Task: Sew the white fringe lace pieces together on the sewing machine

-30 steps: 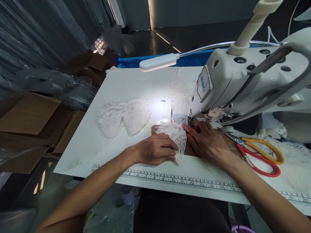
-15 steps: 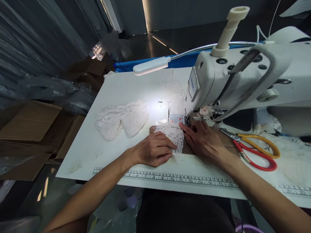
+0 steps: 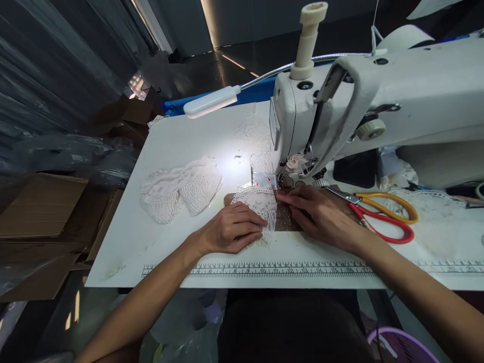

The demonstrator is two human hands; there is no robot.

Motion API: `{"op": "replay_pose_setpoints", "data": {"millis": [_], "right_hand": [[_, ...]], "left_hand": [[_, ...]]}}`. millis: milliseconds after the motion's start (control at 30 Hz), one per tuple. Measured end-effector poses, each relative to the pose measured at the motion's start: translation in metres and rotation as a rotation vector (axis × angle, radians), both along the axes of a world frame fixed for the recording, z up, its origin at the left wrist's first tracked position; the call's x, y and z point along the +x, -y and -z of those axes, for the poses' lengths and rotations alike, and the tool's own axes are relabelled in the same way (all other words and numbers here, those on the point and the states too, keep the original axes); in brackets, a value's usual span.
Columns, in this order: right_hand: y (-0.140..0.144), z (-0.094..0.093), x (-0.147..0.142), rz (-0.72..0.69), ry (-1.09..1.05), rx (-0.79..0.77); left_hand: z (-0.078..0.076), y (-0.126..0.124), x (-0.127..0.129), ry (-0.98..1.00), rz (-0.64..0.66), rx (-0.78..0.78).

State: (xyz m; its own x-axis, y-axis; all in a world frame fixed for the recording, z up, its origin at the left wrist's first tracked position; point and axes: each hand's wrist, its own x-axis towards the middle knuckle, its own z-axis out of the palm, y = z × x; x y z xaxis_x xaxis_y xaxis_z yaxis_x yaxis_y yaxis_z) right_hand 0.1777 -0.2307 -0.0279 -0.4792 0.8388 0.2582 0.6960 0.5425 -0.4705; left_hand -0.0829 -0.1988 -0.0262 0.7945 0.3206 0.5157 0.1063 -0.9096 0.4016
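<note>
Left hand [image 3: 230,229] and right hand [image 3: 315,214], both flat and open, pinning white lace piece [image 3: 257,204] for feeding under white sewing machine [image 3: 340,106].

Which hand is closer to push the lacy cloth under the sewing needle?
Probably the right hand. Its fingertips rest at the lace piece edge right in front of the presser foot. The left hand lies flat on the lace farther from the needle, holding it down.

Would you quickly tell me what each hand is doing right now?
Left hand: flat, fingers pressing the white lace piece onto the table.
Right hand: flat on the brown fabric, fingertips at the lace near the presser foot.
</note>
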Motion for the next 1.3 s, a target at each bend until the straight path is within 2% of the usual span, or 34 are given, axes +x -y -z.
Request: {"op": "replay_pose_setpoints", "data": {"millis": [133, 267, 333, 467, 600, 733, 933, 1133, 1300], "right_hand": [[0.006, 0.004, -0.003, -0.093, 0.070, 0.018], [0.006, 0.006, -0.003, -0.099, 0.129, 0.025], [0.005, 0.006, -0.003, -0.100, 0.135, 0.025], [0.005, 0.007, -0.003, -0.105, 0.124, 0.044], [0.006, 0.007, -0.004, -0.081, 0.110, 0.048], [0.006, 0.008, -0.003, -0.062, 0.047, 0.043], [0.004, 0.011, 0.001, 0.004, -0.019, 0.056], [0.004, 0.011, 0.000, 0.021, -0.049, 0.042], [0.004, 0.011, -0.002, 0.037, -0.032, 0.037]], "left_hand": [[0.000, 0.001, 0.000, -0.012, 0.005, 0.004], [0.000, 0.000, -0.002, 0.005, 0.002, 0.032], [-0.001, -0.004, -0.002, -0.012, -0.043, 0.078], [-0.005, -0.021, 0.005, -0.214, -0.159, 0.237], [-0.007, -0.034, 0.016, -0.427, -0.139, 0.327], [-0.006, -0.032, 0.026, -0.496, -0.182, 0.351], [-0.004, -0.031, 0.039, -0.507, -0.282, 0.333], [0.002, -0.032, 0.037, -0.401, -0.310, 0.196], [0.005, -0.032, 0.033, -0.389, -0.288, 0.147]]}}
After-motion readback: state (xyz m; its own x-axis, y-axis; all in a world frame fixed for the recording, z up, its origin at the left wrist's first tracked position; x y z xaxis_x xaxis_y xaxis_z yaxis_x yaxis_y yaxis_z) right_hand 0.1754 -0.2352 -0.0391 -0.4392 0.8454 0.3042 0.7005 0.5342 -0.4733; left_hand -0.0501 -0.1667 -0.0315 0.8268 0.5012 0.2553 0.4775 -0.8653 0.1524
